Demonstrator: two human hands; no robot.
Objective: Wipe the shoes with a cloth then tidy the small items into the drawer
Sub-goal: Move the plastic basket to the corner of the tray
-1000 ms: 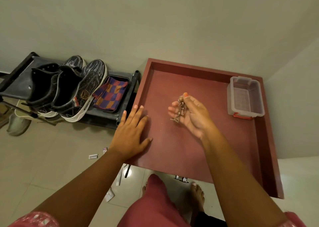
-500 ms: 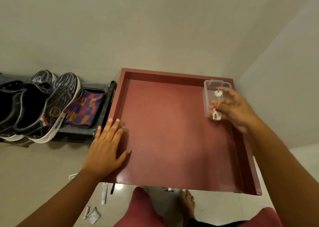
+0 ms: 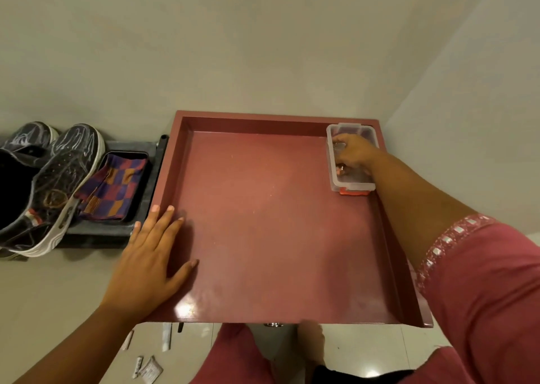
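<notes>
Pale wall fills the upper frame, tiled floor (image 3: 58,296) below. Red drawer (image 3: 263,237): pulled open, centre frame, floor mostly bare. Shoe rack (image 3: 146,185): dark, at 9 o'clock of the drawer, just beside it. 2 black shoes (image 3: 49,191): side by side on the rack, white soles. Checked cloth (image 3: 112,188): folded, lying in a tray on the rack, just right of the shoes. Left hand (image 3: 149,264): flat, fingers spread, resting over the drawer's left wall at 8 o'clock. Right hand (image 3: 352,154): reaching into the clear plastic box (image 3: 331,161) at the drawer's 2 o'clock corner; fingers curled, grip cannot be told; small metal item under them, unclear. Small white packets (image 3: 149,370): scattered on the floor at 7 o'clock.
</notes>
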